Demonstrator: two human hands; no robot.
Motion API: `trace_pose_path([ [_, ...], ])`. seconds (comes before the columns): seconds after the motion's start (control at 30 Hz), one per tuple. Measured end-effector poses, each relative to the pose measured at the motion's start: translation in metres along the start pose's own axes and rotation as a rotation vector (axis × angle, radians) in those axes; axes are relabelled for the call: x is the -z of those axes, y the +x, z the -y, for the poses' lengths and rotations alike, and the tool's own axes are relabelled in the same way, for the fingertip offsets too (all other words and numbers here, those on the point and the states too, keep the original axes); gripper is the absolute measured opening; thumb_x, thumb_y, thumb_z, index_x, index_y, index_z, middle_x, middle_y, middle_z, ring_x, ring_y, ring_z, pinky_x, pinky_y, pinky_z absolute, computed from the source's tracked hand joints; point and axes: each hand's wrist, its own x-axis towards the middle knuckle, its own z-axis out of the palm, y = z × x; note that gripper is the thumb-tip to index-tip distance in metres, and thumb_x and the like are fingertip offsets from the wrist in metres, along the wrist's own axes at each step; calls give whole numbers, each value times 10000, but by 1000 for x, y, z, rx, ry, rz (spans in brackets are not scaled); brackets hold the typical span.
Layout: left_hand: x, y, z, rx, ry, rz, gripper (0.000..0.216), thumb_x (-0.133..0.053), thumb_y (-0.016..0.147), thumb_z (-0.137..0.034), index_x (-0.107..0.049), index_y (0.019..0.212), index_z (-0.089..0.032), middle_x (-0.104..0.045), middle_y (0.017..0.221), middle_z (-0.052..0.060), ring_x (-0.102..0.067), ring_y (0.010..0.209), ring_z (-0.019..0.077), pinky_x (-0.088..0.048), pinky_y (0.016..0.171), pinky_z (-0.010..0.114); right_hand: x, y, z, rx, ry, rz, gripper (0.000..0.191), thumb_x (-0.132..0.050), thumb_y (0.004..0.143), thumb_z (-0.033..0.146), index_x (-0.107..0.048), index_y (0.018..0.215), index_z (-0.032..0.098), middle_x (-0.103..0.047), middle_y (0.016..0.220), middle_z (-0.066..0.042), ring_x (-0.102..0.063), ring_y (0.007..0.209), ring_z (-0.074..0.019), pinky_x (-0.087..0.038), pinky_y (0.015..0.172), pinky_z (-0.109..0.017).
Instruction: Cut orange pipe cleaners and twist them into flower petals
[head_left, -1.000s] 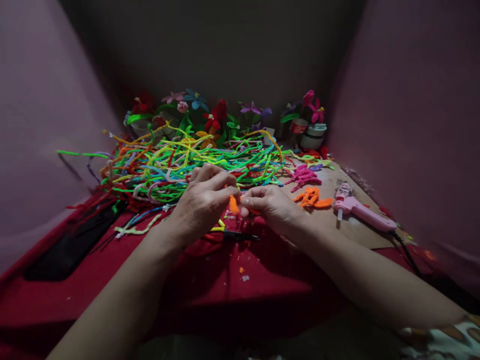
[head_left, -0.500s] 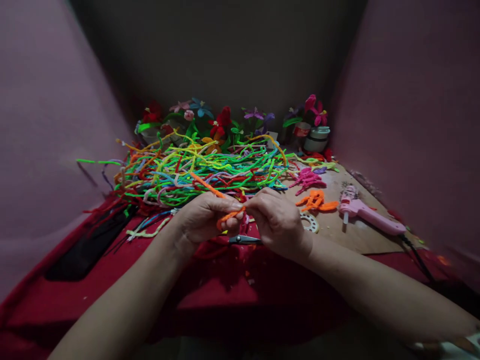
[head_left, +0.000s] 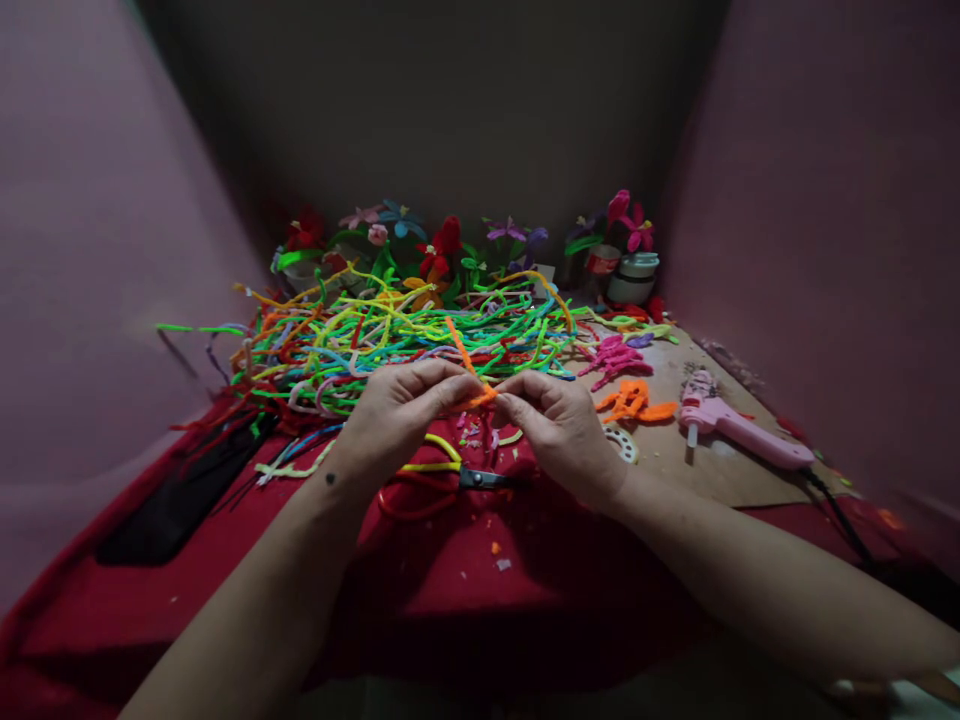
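Note:
My left hand (head_left: 397,410) and my right hand (head_left: 559,425) meet over the red cloth (head_left: 450,580), both pinched on one orange pipe cleaner (head_left: 469,375). Its free end sticks up and back between my fingertips. Just behind my hands lies a big tangled heap of pipe cleaners (head_left: 397,335) in green, yellow, orange, blue and red. Scissors (head_left: 450,478) with yellow and red handles lie on the cloth below my hands.
A pink glue gun (head_left: 739,428) with its cord lies on a brown board (head_left: 697,460) at right, beside orange pieces (head_left: 634,402) and pink pieces (head_left: 616,357). Finished pipe-cleaner flowers (head_left: 442,245) and jars (head_left: 634,275) stand along the back. A black object (head_left: 176,500) lies at left.
My hands have shifted a little; the orange pipe cleaner, first a short loop between my fingers, is now stretched out with its end pointing up and back.

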Motion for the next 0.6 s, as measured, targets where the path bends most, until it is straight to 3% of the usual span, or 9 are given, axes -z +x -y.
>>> trace_pose_path([
  [0.13,11,5,5,-126,-49,-99,159,-678,694,-254,-693,837,-185,-661,791,16,-597,730,135,-468,671,238,1,3,3,-93,269,33,126,-564,793,242,-594,710,152,-592,601,11,-536,560,-88,-424,557,-218],
  [0.2,13,6,5,-294,87,-133,164,-696,677,-237,-706,835,-194,-638,829,25,-586,797,149,-469,726,260,1,5,3,-125,368,56,117,-584,780,247,-599,716,150,-597,595,14,-534,551,-82,-419,553,-214],
  [0.33,10,4,5,-561,356,-53,190,-692,693,-265,-713,876,-219,-578,850,37,-546,865,167,-459,780,302,1,6,0,-175,474,88,120,-613,761,259,-607,731,142,-610,574,13,-528,526,-74,-411,551,-213],
  [0.6,5,1,5,-706,522,-17,105,-584,794,-247,-673,821,-198,-630,868,43,-526,836,161,-409,799,321,0,4,5,-224,436,133,145,-633,739,265,-597,684,136,-595,560,17,-536,513,-73,-423,536,-213],
])
